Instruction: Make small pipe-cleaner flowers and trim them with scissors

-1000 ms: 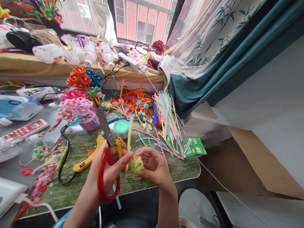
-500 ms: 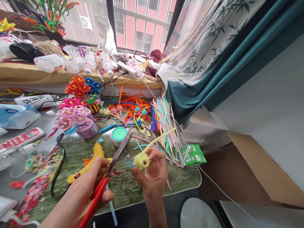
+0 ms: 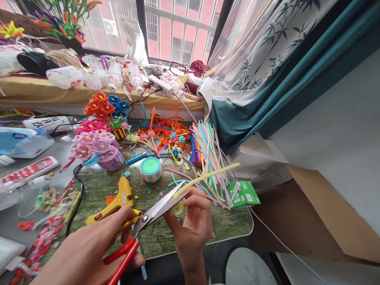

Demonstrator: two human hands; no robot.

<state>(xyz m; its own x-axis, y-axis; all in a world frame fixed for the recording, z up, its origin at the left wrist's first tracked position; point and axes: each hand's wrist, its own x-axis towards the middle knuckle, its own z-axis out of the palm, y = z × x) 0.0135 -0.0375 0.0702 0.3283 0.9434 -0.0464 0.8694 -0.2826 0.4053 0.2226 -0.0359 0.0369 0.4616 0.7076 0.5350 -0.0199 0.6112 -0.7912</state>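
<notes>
My left hand is closed round the red handles of a pair of scissors. The blades are parted and reach to my right fingertips, the yellow pipe cleaner lying at their tips. Whether both blades straddle it I cannot tell for certain. Pinched between the thumb and fingers of my right hand is its looped yellow end, partly hidden behind the blades. The free length points up to the right. Behind my left hand lies a yellow glue gun.
A round striped tub with a turquoise top stands beyond the scissors. Loose pastel pipe cleaners and a green packet are at the right. Pots of pipe-cleaner flowers stand at the left. A cardboard box is beside the table.
The scissors have moved right, up to the yellow pipe cleaner, and their blades have opened. My right hand still holds the looped piece, its free end now tilted lower to the right.
</notes>
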